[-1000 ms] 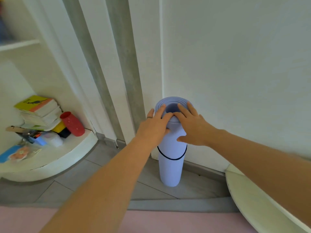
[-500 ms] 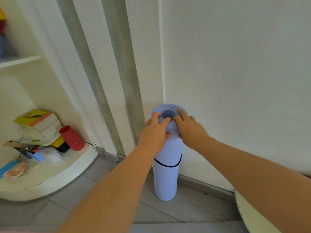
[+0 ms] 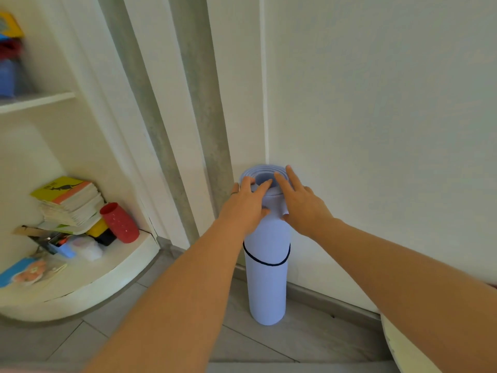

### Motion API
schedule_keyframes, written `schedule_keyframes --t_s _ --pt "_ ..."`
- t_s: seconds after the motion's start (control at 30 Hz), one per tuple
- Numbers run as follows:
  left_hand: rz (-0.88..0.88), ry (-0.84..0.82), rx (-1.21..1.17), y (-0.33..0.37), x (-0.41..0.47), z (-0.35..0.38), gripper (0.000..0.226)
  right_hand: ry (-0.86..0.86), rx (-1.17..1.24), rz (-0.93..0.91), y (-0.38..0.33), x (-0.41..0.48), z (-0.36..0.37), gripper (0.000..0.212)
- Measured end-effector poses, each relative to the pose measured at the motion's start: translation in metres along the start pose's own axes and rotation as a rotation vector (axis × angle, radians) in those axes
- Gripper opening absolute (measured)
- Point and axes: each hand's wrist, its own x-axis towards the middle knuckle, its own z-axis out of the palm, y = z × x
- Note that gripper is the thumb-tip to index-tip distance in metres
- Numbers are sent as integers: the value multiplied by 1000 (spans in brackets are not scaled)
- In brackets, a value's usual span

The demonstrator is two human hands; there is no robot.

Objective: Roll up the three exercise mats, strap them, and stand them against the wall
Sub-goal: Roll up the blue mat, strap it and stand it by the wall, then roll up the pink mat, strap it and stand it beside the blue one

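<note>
A light blue rolled mat [image 3: 266,289] stands upright on the tiled floor, in the corner against the white wall [image 3: 376,125]. A thin black strap [image 3: 265,263] circles it about halfway up. My left hand [image 3: 246,207] lies on the roll's top left rim, fingers stretched over the spiral end and thumb against the side. My right hand [image 3: 301,207] rests on the top right rim with its fingers spread and straight, its thumb touching the roll's side. Only this one mat is in view.
A curved white shelf [image 3: 115,281] at the left carries a stack of books [image 3: 70,203], a red cup [image 3: 119,222] and small clutter. Two grey vertical pipes [image 3: 212,117] run down beside the mat. A rounded white edge [image 3: 395,345] juts in at the lower right.
My view has come closer and tilted up. Both hands stay on the roll's top; the right hand's fingers have spread out straighter, and the mat still stands in the corner.
</note>
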Motion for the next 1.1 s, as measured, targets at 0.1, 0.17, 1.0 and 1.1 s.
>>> schedule_keyframes --t_s 0.1,0.17,1.0,1.1 --pt "3 -15 0 -2 -14 -3 70 24 -58 -10 -10 -17 -6 91" --pt "0 -48 -18 -6 -29 -3 70 60 -79 -32 -21 -31 -7 84" --pt "20 -375 -477 -23 -326 118 34 -411 379 413 -118 -325 138 19" --pt "104 -471 -472 38 -332 160 34 -386 380 566 -61 -385 147 19"
